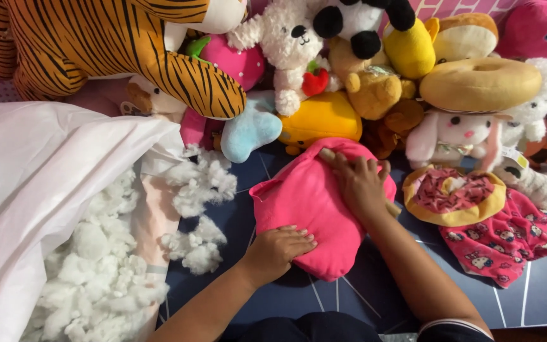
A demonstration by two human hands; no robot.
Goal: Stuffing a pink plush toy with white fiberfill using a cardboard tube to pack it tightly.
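— From the head view, where does the pink plush cushion (305,209) sit?

— Flat on the dark blue mat (349,297), in the middle, just in front of the person. Lying flat like that, it gives both palms a broad face to press on.

— And the hands?

— The left hand (278,248) rests on the cushion's near edge, fingers together and loosely spread flat, not clenched around anything. The right hand (359,183) lies on the upper right part, fingers splayed, palm down. It looks like pressing or smoothing rather than a grip, though whether the fingertips pinch fabric underneath I cannot tell.

— What is around it?

— To the left, a white plastic bag (26,183) gapes open with loose white stuffing (96,278) spilling from it; clumps lie near the cushion, within easy reach. To the right, a flat doughnut-shaped plush cover (454,196) and a pink patterned cloth (501,244) lie limp on the mat. Behind, a heap of soft toys: a striped tiger (115,44), a white bear (289,44), a tan doughnut plush (479,82) and a white rabbit (454,136).
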